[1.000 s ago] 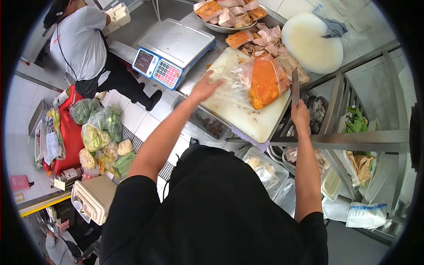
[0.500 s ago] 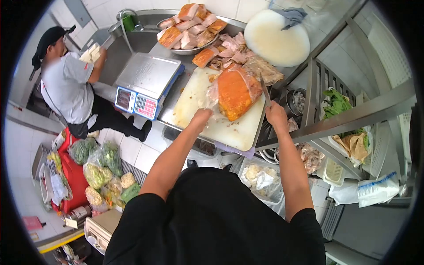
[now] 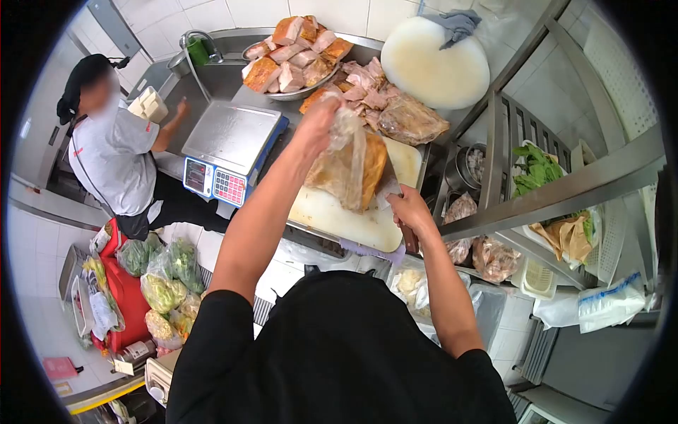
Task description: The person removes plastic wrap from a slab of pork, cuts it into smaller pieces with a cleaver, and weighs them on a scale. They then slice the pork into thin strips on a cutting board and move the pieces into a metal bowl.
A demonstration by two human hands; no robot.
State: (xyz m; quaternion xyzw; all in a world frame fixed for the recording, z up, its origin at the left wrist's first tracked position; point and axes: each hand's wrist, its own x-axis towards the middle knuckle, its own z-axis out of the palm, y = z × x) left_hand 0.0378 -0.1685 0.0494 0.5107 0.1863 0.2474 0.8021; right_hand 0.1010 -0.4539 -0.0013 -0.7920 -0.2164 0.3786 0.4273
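My left hand (image 3: 319, 126) is closed on the gathered top of a clear plastic bag (image 3: 351, 152), raised above the cutting board. The bag drapes over the near face of a large block of cooked meat (image 3: 375, 168), tilted over the white cutting board (image 3: 346, 222). My right hand (image 3: 413, 212) grips a knife (image 3: 409, 239) by its brown handle. Its wide blade points up, right beside the meat's right side. Sliced meat pieces (image 3: 362, 86) and another bagged piece of meat (image 3: 413, 120) lie just beyond the board.
A metal bowl (image 3: 302, 93) of meat chunks stands behind, with a digital scale (image 3: 229, 134) to the left. A round white board (image 3: 432, 67) leans at the back wall. A metal rack (image 3: 558, 196) edges the right. A person (image 3: 116, 145) holds white blocks by the sink.
My left hand has risen up and away, pulling the plastic over the meat, which has tipped so its orange top is mostly hidden. My right hand has come down toward me with the knife.
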